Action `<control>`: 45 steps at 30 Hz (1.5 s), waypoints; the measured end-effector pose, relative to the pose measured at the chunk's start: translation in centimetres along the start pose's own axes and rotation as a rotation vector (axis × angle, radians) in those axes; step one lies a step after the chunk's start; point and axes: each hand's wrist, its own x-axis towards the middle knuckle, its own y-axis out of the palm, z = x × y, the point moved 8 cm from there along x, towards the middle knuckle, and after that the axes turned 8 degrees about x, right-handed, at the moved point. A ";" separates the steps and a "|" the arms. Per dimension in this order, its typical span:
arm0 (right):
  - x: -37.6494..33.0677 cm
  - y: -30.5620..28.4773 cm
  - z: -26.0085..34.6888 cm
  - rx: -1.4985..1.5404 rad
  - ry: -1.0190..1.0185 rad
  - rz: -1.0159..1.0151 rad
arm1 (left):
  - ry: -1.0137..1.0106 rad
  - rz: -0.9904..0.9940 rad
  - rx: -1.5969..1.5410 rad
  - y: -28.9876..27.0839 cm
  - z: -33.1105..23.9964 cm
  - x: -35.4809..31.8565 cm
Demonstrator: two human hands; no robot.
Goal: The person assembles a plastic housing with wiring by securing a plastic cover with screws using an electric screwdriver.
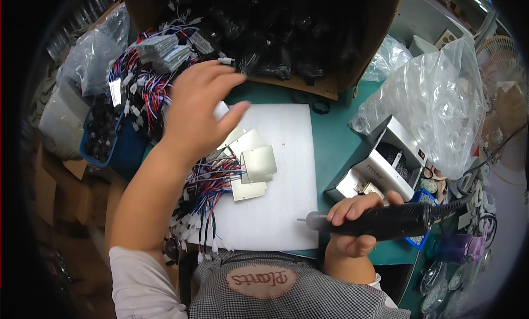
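My right hand (355,222) is wrapped round a black electric screwdriver (394,221), its bit pointing left over the white foam sheet (286,208). My left hand (201,101) is raised with its fingers spread and nothing visible in it. Just beyond those fingers lies a heap of red, blue and black wires with white connectors (149,90), topped by wrapped silvery plates (165,49). On the foam, several pale metal plates (260,163) overlap in a loose pile. Wires (206,189) run from them to the left, ending in white connectors near my apron.
A cardboard box (380,32) of dark bagged parts stands at the back. To the right are a silver screw-feeder box (358,173), a blue tray of screws (423,200) and a clear bag of parts (432,98). A blue bin (118,148) of black pieces sits left.
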 end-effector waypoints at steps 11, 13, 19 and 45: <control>0.2 -0.1 0.4 -0.036 0.238 0.155 | -0.217 0.760 0.685 20.7 6.7 7.7; 0.1 -0.1 0.3 -0.032 0.281 0.160 | -0.230 0.781 0.655 21.5 7.0 8.0; 0.4 -0.1 0.3 -0.076 0.298 0.150 | -0.214 0.640 0.499 17.5 7.0 11.6; 3.2 0.2 3.4 0.136 0.003 -0.002 | -0.688 0.735 -0.919 5.6 -6.8 -17.4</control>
